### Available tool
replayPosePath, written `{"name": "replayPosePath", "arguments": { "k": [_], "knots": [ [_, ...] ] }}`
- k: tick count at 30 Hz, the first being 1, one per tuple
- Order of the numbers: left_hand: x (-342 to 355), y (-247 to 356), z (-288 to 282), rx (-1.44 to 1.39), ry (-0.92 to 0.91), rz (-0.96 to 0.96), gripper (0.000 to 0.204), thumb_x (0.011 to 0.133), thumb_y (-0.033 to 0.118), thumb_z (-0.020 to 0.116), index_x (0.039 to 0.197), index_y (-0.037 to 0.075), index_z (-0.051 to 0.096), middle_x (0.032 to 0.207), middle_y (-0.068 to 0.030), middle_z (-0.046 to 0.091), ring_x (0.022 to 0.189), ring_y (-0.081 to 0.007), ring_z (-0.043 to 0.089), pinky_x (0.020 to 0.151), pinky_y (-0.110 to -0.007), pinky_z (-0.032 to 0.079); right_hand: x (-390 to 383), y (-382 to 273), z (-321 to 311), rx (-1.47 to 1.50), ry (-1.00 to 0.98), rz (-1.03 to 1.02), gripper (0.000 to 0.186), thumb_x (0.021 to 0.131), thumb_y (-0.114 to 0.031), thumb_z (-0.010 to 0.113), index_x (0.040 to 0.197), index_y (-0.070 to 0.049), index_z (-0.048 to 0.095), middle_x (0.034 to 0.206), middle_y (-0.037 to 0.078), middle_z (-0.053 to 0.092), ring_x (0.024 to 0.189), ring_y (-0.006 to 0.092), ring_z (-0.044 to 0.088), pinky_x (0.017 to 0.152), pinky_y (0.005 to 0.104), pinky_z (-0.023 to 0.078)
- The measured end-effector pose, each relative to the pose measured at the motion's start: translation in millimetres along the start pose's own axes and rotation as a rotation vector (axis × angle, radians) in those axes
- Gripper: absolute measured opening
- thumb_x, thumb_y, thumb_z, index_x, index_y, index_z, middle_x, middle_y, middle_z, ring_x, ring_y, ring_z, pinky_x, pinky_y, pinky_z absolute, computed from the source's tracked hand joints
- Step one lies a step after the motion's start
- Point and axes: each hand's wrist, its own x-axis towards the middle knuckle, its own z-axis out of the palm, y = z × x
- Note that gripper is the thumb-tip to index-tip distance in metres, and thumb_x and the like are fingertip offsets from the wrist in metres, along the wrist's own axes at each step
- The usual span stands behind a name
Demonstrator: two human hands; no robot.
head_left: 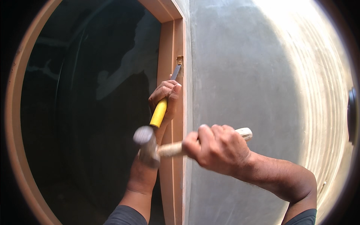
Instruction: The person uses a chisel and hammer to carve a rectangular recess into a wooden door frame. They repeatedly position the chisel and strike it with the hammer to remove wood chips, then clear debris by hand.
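Note:
My left hand [165,95] is wrapped round a chisel [159,112] with a yellow handle. Its steel blade slants up into a shallow recess [180,64] cut in the wooden door frame [170,45], where the wood is rough and pale. In my right hand [221,148] is a hammer [147,144], gripped by its light wooden handle. The metal hammer head, smeared by motion, is just below the butt of the chisel handle; whether they touch I cannot tell.
Right of the frame rises a smooth grey wall [240,82], with bright wavy light stripes farther right. A dark opening [90,112] fills the space left of the frame post. At the far right edge is a dark rounded object [351,116].

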Motion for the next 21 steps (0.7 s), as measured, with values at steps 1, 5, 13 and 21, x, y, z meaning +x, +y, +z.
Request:
{"name": "replayPosePath", "arguments": {
  "k": [1,5,13,21],
  "knots": [
    [7,-22,0,-0.043,-0.018,0.091,0.027,0.102,0.0,0.062,0.079,0.003,0.049,0.078,-0.0047,0.055,0.082,-0.0175,0.058,0.087,-0.033,0.052,2,1,1,-0.082,-0.089,0.122,0.024,0.098,-0.022,0.066,0.088,-0.006,0.052,0.058,-0.002,0.051,0.045,0.0088,0.057,0.038,0.0264,0.045],
    [14,-43,3,-0.15,0.022,0.11,0.025,0.1,0.0,0.065,0.078,0.005,0.052,0.08,-0.0057,0.062,0.082,-0.0187,0.064,0.084,-0.033,0.054,-3,3,5,-0.026,-0.042,0.097,0.022,0.097,-0.019,0.066,0.087,-0.006,0.052,0.057,-0.002,0.05,0.045,0.0087,0.057,0.037,0.0262,0.043],
    [6,-54,6,-0.192,0.044,0.209,0.032,0.099,0.001,0.066,0.071,0.007,0.051,0.073,-0.0023,0.061,0.086,-0.0209,0.069,0.088,-0.039,0.056,-17,-21,-10,0.092,-0.001,0.015,0.027,0.101,-0.028,0.066,0.09,-0.009,0.051,0.056,-0.002,0.042,0.045,0.0067,0.047,0.037,0.0259,0.039],
    [-4,-54,-1,-0.131,0.057,0.16,0.031,0.098,0.003,0.067,0.071,0.007,0.053,0.075,-0.0032,0.063,0.085,-0.0205,0.07,0.087,-0.039,0.057,-21,-19,-20,0.097,-0.085,0.038,0.023,0.101,-0.021,0.065,0.089,-0.007,0.053,0.055,-0.002,0.049,0.045,0.008,0.057,0.037,0.026,0.046]
  ]
}}
